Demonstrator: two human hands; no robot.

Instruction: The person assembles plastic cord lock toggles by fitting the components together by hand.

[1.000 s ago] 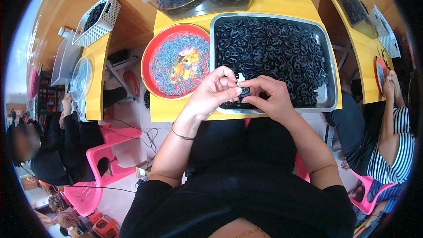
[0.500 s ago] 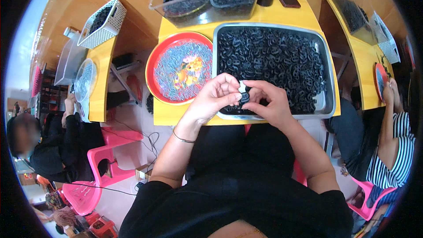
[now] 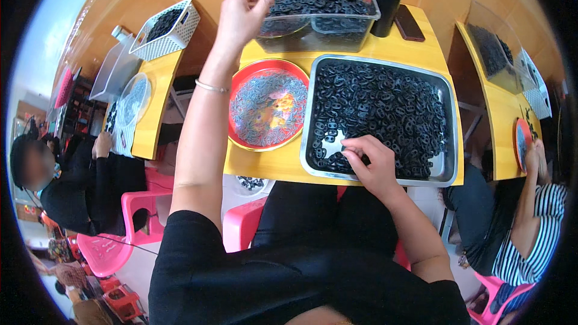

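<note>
My left hand point(image 3: 244, 15) is raised at the left edge of a clear plastic bin point(image 3: 340, 42) heaped with flat black pieces. Its fingers are curled toward the thumb, and whatever may be in them cannot be made out. My right hand point(image 3: 374, 165) is over the near left part of a metal tray point(image 3: 442, 171), thumb and forefinger pinched together; anything between them is too small to name. Many small black two-holed plastic pieces point(image 3: 379, 108) fill the tray, with bare metal showing by the right fingertips. A red round plate point(image 3: 235, 93) of small silvery metal pieces point(image 3: 256, 99) lies left of the tray.
A black cylindrical flask point(image 3: 388, 0) and a dark flat case point(image 3: 409, 23) stand behind the tray on the yellow table point(image 3: 265, 165). Below its edge is a white container point(image 3: 250, 185). People work at yellow tables on both sides. A pink chair point(image 3: 241, 222) is beside me.
My hands were together over the tray, holding a black piece. Now the left has gone up and left to the bin; the right stays over the tray, slightly lower. The view has shifted.
</note>
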